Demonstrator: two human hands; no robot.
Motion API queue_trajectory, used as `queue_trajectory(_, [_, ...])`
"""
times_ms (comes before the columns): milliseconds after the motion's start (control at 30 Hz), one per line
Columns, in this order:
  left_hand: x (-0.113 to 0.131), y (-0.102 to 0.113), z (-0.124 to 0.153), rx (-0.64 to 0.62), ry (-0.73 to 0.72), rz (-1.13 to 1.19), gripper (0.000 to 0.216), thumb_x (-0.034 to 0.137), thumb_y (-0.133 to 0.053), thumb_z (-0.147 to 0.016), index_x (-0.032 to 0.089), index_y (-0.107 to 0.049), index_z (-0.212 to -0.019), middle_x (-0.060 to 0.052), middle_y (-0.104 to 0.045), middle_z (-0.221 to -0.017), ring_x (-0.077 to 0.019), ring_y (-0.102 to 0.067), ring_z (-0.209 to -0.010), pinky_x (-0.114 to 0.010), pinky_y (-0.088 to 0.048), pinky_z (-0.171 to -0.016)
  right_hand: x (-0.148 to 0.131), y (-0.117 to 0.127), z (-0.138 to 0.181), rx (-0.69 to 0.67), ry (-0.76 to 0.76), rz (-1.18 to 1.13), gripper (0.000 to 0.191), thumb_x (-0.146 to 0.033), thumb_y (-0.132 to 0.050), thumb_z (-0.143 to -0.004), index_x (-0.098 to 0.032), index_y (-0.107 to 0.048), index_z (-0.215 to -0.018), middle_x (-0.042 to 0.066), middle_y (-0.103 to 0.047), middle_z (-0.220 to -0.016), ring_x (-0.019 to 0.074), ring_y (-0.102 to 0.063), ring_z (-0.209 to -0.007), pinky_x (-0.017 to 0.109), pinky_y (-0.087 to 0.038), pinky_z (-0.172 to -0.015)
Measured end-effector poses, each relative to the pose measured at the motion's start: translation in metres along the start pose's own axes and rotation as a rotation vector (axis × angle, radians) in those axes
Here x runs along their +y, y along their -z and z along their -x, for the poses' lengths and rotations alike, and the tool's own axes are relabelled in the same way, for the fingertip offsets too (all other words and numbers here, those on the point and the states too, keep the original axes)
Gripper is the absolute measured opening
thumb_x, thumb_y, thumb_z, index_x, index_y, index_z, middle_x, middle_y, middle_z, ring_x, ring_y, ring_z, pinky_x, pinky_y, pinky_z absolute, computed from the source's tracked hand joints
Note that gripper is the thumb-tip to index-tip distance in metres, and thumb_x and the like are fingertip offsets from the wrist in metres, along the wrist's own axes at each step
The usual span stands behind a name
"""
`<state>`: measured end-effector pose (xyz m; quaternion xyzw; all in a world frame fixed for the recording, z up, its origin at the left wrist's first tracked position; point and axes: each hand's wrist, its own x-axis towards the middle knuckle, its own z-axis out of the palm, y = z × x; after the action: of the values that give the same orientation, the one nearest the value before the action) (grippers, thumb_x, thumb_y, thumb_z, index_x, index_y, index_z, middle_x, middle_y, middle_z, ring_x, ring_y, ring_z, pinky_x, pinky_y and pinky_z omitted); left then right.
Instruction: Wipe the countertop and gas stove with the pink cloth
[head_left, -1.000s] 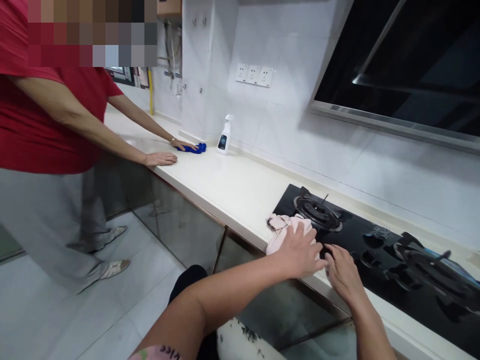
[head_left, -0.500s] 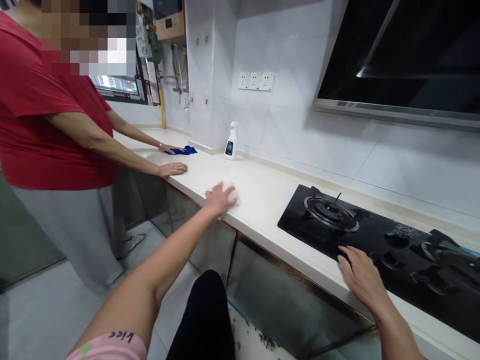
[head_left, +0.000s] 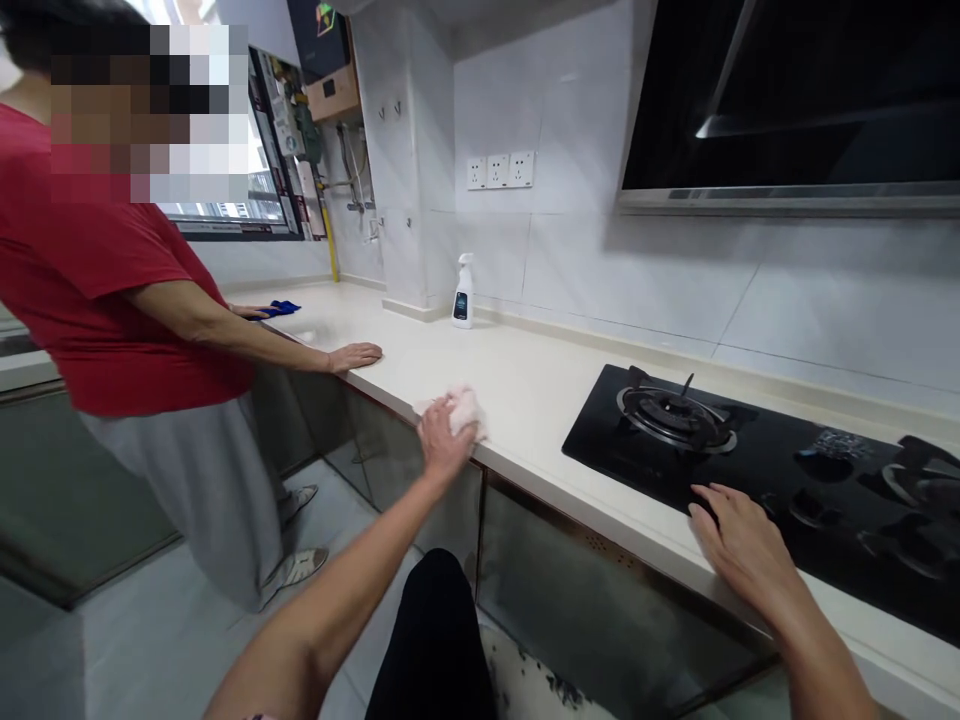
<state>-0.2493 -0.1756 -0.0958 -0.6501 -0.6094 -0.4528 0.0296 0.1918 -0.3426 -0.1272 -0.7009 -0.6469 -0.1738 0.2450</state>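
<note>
Near the front edge of the cream countertop [head_left: 525, 390], my left hand [head_left: 444, 440] grips a pale pink cloth [head_left: 465, 405], its fingers bent over it and pressing it on the surface. My right hand [head_left: 742, 535] lies flat at the front edge of the black gas stove [head_left: 645, 455], palm down, with nothing in it. Its fingertips touch the stove's edge. A white spray bottle [head_left: 463, 295] with a dark label stands upright by the wall, beyond the cloth.
At the left, a person in a red shirt [head_left: 127, 320] rests one hand [head_left: 355, 357] on the counter; the other is on a blue cloth [head_left: 283, 308]. A range hood [head_left: 795, 110] overhangs the stove. Cabinet doors [head_left: 585, 580] run below the counter.
My left hand has drawn the pink cloth slightly nearer the counter's front edge. The other person's blue cloth has moved left, away from the spray bottle. My right hand stays at the stove.
</note>
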Motion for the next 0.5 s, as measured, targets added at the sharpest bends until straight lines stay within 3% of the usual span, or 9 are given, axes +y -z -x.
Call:
queue_trajectory(133, [0.053,-0.038,0.094,0.086,-0.264,0.207,0.069,0.046,-0.057,-0.091,0.025,-0.038,-0.154,-0.02,-0.042,-0.16,-0.0373,-0.033,-0.154,-0.059,-0.03,-0.122,-0.003,0.003,0.0,-0.01,-0.024,-0.003,0.058,-0.048,-0.03,-0.104,-0.014,-0.069,-0.129,0.02,-0.064,-0.136,0.0362,-0.06,-0.126,0.055,-0.051,-0.104])
queue_trajectory(200, [0.082,-0.055,0.137,0.025,-0.396,0.251,0.077,0.053,-0.058,-0.091,0.028,-0.032,-0.158,-0.02,-0.036,-0.165,-0.0383,-0.028,-0.157,-0.063,-0.028,-0.122,-0.002,0.004,0.0,-0.018,-0.029,-0.004,0.056,-0.049,-0.031,-0.104,-0.016,-0.069,-0.128,0.019,-0.064,-0.136,0.035,-0.06,-0.127,0.054,-0.051,-0.106])
queue_trajectory(300, [0.12,-0.075,0.184,-0.165,-0.698,0.214,0.078,0.062,-0.058,-0.09,0.026,-0.04,-0.157,-0.02,-0.04,-0.164,-0.0402,-0.025,-0.158,-0.067,-0.025,-0.123,0.002,0.005,0.0,-0.025,-0.026,-0.006,0.057,-0.05,-0.03,-0.104,-0.016,-0.07,-0.127,0.019,-0.065,-0.134,0.0347,-0.061,-0.126,0.053,-0.051,-0.106])
queue_trajectory(400, [0.141,-0.083,0.2,-0.317,-1.066,0.137,0.06,0.059,-0.055,-0.095,0.038,-0.053,-0.151,-0.009,-0.046,-0.163,-0.0341,-0.024,-0.161,-0.062,-0.025,-0.127,0.008,0.005,0.0,-0.035,-0.02,-0.018,0.059,-0.053,-0.027,-0.104,-0.017,-0.07,-0.126,0.019,-0.065,-0.134,0.0353,-0.062,-0.123,0.054,-0.053,-0.102])
queue_trajectory(500, [0.139,-0.081,0.185,-0.327,-1.181,0.105,0.046,0.056,-0.047,-0.101,0.046,-0.059,-0.144,-0.001,-0.048,-0.164,-0.0255,-0.024,-0.162,-0.052,-0.023,-0.13,0.015,0.004,0.001,-0.043,-0.011,-0.049,0.06,-0.056,-0.028,-0.103,-0.019,-0.069,-0.126,0.018,-0.065,-0.135,0.0352,-0.062,-0.124,0.055,-0.053,-0.102])
